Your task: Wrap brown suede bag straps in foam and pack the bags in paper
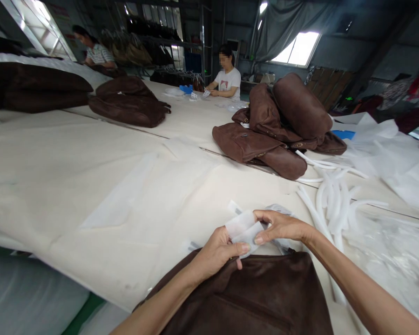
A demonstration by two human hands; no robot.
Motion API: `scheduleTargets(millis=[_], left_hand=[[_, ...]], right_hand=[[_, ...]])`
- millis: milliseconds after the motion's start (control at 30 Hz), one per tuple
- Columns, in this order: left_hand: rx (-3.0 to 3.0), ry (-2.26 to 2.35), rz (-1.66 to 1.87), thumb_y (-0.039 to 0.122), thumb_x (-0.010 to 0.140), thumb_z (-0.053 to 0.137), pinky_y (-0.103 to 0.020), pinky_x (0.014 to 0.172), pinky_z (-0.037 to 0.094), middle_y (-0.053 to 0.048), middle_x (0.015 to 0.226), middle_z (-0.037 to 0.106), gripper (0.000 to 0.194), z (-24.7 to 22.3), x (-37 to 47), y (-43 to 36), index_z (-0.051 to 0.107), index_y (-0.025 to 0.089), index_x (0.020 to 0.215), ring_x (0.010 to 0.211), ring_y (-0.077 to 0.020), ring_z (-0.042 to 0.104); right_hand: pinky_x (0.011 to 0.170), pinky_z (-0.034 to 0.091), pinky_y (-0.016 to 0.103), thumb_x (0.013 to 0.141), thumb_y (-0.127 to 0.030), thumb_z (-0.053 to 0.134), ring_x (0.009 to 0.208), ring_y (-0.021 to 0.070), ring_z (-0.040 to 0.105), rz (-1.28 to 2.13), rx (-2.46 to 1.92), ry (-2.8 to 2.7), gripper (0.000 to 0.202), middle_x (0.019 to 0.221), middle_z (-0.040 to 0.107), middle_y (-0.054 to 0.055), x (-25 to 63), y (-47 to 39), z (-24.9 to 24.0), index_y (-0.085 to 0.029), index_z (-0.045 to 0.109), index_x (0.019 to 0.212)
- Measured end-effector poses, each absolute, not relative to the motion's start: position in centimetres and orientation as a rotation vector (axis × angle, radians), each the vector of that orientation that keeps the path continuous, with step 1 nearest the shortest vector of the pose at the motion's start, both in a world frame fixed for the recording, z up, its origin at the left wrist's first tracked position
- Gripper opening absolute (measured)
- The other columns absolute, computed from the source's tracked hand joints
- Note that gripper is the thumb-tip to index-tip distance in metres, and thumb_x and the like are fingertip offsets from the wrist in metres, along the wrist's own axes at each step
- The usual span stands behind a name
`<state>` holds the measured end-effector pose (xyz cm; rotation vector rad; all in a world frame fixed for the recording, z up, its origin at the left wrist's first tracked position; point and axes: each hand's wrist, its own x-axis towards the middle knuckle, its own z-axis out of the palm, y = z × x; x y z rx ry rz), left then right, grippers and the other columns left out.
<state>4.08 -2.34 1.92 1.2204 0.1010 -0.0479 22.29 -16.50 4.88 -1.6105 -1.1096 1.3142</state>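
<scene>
Along the left-to-right upper edge of the brown bag [261,295], over the tabletop [73,186], the left hand [216,253], nearer the bag, and the right hand [282,225] both pinch a thin white sheet [243,225] between thumb and fingers.

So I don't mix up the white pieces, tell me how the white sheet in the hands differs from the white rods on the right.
The white sheet is thin and pliable; the white rods are thicker, long and rounded, some bent. The white sheet is pinched by the left hand and right hand; the white rods lie loosely heaped on the table. Both are white.
</scene>
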Motion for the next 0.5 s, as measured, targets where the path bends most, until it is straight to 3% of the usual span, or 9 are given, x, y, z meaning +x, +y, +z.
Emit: scheduleTargets(millis=[133, 300, 500], left_hand=[[1.195, 0.122, -0.026, 0.036, 0.078, 0.074, -0.019, 0.050, 0.052, -0.001, 0.077, 0.057, 0.031, 1.7, 4.0, -2.5, 0.066, 0.013, 0.098, 0.063, -0.0106, 0.052], [1.170, 0.221, 0.102, 0.037, 0.075, 0.078, -0.019, 0.046, 0.051, 0.002, 0.068, 0.056, 0.031, 1.2, 3.6, -2.8, 0.060, 0.015, 0.086, 0.054, -0.0088, 0.052], [1.205, 0.285, 0.060, 0.035, 0.071, 0.080, -0.018, 0.043, 0.044, 0.000, 0.069, 0.063, 0.027, 1.8, 3.4, -2.7, 0.067, 0.013, 0.080, 0.045, -0.0075, 0.053]], right_hand=[[0.084, 0.044, 0.028, 0.071, -0.034, 0.082, 0.092, 0.0182, 0.058, 1.270, -1.434, -0.945, 0.045, 0.095, 0.066, 0.001, 21.0, -17.2, 3.8, -0.019, 0.067, 0.110], [0.073, 0.038, 0.023, 0.078, -0.034, 0.078, 0.077, 0.0128, 0.051, 1.128, -1.396, -0.879, 0.020, 0.080, 0.058, -0.002, 19.9, -18.1, 2.9, -0.020, 0.073, 0.091], [0.077, 0.037, 0.026, 0.081, -0.034, 0.074, 0.082, 0.0153, 0.051, 1.102, -1.348, -0.935, 0.015, 0.082, 0.055, 0.000, 19.5, -18.5, 1.6, -0.024, 0.079, 0.091]])
